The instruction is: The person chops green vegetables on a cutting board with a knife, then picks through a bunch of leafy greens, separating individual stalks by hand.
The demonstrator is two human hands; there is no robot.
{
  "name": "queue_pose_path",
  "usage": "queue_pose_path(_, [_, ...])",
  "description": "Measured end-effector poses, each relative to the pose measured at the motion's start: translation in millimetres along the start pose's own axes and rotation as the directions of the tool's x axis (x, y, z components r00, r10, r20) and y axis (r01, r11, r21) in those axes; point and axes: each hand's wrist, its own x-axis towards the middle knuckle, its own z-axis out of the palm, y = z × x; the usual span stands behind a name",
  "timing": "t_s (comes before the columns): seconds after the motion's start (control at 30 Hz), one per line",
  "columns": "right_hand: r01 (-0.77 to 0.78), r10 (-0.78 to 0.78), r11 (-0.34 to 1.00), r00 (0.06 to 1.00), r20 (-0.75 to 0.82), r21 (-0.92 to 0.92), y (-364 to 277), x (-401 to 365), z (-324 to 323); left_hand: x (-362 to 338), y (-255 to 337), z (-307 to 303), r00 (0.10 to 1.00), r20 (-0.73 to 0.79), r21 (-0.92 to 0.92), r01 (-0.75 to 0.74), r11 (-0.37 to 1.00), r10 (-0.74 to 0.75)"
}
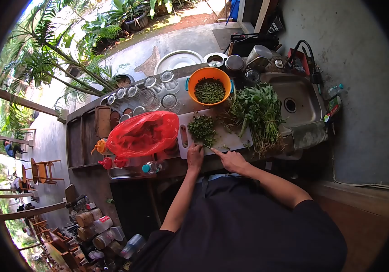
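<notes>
My right hand (pixel 233 162) is wrapped round the handle of a knife (pixel 208 147), whose blade points left toward the greens. Close to the blade tip, my left hand (pixel 195 154) has its fingers drawn together at the near edge of a pile of chopped greens (pixel 202 129); what they hold, if anything, is hidden. Both hands are over the near side of a white cutting board (pixel 235 141) with scattered bits of leaf. A large bunch of uncut leafy greens (pixel 261 111) lies over the board's right end, stems and roots toward me.
Behind the board stands an orange colander (pixel 226 78) of chopped greens. A red plastic bag (pixel 142 134) and a bottle with a turquoise cap (pixel 154 167) are on the left. Several upturned glasses (pixel 170 101) stand behind. At right is a metal sink (pixel 307 87).
</notes>
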Motion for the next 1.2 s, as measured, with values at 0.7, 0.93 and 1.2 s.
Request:
queue_pose_path(0.7, [0.049,-0.045,0.998,0.991,-0.125,0.031,25.5,21.2,54.5,-2.5,-0.3,3.9,0.998,-0.056,-0.033,0.017,0.999,-0.019])
queue_pose_path(0.93, [0.077,-0.076,0.997,0.992,-0.099,0.0,37.7,-0.4,45.0,-2.2,-0.9,4.6,0.998,-0.063,-0.035,0.012,0.999,-0.014])
queue_pose_path(1.2, [0.057,-0.054,0.998,0.988,-0.141,0.017,30.8,6.0,33.1,2.2,1.5,-3.5,0.999,-0.022,0.03,-0.045,0.999,0.045])
